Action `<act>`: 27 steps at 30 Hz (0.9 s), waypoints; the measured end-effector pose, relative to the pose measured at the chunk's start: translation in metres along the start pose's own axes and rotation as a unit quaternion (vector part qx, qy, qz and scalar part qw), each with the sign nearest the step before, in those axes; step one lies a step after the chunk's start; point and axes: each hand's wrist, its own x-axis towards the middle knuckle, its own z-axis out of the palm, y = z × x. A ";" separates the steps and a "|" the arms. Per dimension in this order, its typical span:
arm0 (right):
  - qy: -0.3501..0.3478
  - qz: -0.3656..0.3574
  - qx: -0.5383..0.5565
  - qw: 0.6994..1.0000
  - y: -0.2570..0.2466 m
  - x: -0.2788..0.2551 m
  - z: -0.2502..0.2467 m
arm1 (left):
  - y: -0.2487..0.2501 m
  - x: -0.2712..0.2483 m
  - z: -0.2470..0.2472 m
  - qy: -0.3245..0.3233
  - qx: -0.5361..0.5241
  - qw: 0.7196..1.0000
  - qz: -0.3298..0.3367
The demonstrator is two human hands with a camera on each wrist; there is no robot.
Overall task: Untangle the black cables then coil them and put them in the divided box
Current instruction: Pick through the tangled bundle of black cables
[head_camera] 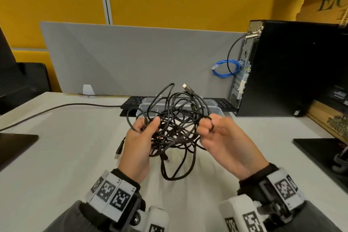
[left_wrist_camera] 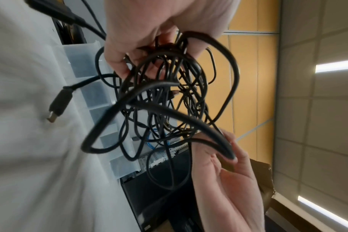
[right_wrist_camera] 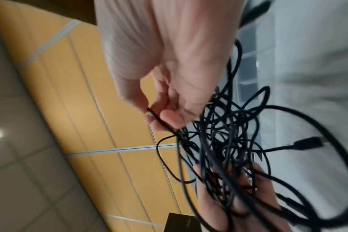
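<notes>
**Tangle Held Aloft, Nothing Sorted Yet**

Holding the knot of black cables (head_camera: 175, 128) up over the table (head_camera: 66, 156), the person works at it from both sides. The left hand (head_camera: 138, 145) has its fingers curled round a thick bunch of strands at the 9 o'clock side of the knot. The right hand (head_camera: 224, 137), at 3 o'clock, pinches a single strand between thumb and fingertips, so its grip is narrow and fine. One plug (head_camera: 188, 88) sticks up at 12 o'clock of the tangle; another (head_camera: 118, 151) dangles at about 8 o'clock, beside the left wrist. A long loop hangs down at 6 o'clock. The divided box (head_camera: 216, 108), clear plastic, sits on the table just beyond the hands, and I see no cables in it.

By my reckoning these cables are light, limp and fairly slick, so they will slide rather than hold a shape, and pulling hard would only tighten the knot. A free plug end looks like the best place to take hold, feeding it back through the loops.
</notes>
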 end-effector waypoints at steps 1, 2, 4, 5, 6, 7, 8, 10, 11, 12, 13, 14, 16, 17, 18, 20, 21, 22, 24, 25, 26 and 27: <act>-0.006 0.039 -0.051 0.998 0.001 0.000 -0.001 | -0.002 0.000 0.000 0.007 0.003 1.000 0.003; -0.005 0.068 -0.143 0.987 0.002 0.000 -0.003 | -0.003 0.000 0.001 0.016 0.012 1.000 0.006; 0.004 0.073 -0.308 0.949 0.005 0.002 -0.006 | -0.004 -0.001 0.001 0.019 0.032 0.999 0.007; 0.006 0.052 -0.348 0.936 0.005 0.002 -0.007 | -0.004 -0.001 0.000 0.016 0.036 0.999 0.005; 0.007 0.022 -0.360 0.933 0.004 0.003 -0.007 | -0.004 0.000 -0.001 0.011 0.037 0.999 -0.002; 0.005 -0.019 -0.348 0.937 0.001 0.002 -0.006 | -0.003 0.001 -0.003 0.007 0.035 0.999 -0.011; 0.006 -0.065 -0.303 0.951 -0.004 0.000 -0.006 | -0.003 0.002 -0.004 0.005 0.032 0.999 -0.020; 0.024 -0.146 -0.140 0.979 -0.016 -0.003 -0.010 | -0.003 0.003 -0.006 0.002 0.030 0.999 -0.028; 0.040 -0.162 -0.057 0.984 -0.022 -0.004 -0.013 | -0.002 0.003 -0.006 0.000 0.037 0.999 -0.025; 0.057 -0.161 -0.004 0.985 -0.026 -0.004 -0.017 | -0.002 0.001 -0.006 -0.004 0.047 0.999 -0.019; 0.073 -0.147 0.006 0.986 -0.027 -0.003 -0.020 | -0.001 0.001 -0.005 -0.007 0.055 0.998 -0.014; 0.084 -0.116 -0.033 0.989 -0.028 -0.003 -0.021 | -0.001 0.000 -0.004 -0.011 0.058 0.998 -0.014; 0.079 -0.022 -0.223 0.971 -0.023 -0.003 -0.021 | -0.001 0.000 -0.004 -0.020 0.061 0.998 -0.010; 0.064 0.015 -0.330 0.942 -0.019 -0.004 -0.020 | -0.001 0.000 -0.005 -0.025 0.068 0.997 -0.003; 0.045 0.029 -0.410 0.911 -0.016 -0.005 -0.019 | -0.001 0.000 -0.005 -0.027 0.076 0.997 0.005; 0.036 -0.019 -0.454 0.890 -0.015 -0.004 -0.022 | 0.000 0.000 -0.007 -0.019 0.077 0.997 0.008; 0.043 -0.065 -0.426 0.901 -0.018 -0.004 -0.023 | 0.000 0.001 -0.008 -0.009 0.064 0.998 0.004; 0.055 -0.109 -0.373 0.920 -0.021 -0.004 -0.024 | 0.001 0.003 -0.010 0.005 0.045 0.999 -0.002; 0.088 -0.180 -0.213 0.956 -0.030 -0.004 -0.029 | 0.005 0.008 -0.014 0.031 0.020 0.999 -0.005; 0.101 -0.196 -0.127 0.967 -0.034 -0.004 -0.031 | 0.005 0.009 -0.015 0.037 0.019 0.999 -0.002; 0.108 -0.198 -0.070 0.972 -0.037 -0.004 -0.032 | 0.005 0.010 -0.015 0.037 0.021 0.999 0.001; 0.116 -0.185 -0.063 0.974 -0.039 -0.005 -0.033 | 0.004 0.010 -0.015 0.035 0.024 0.999 0.001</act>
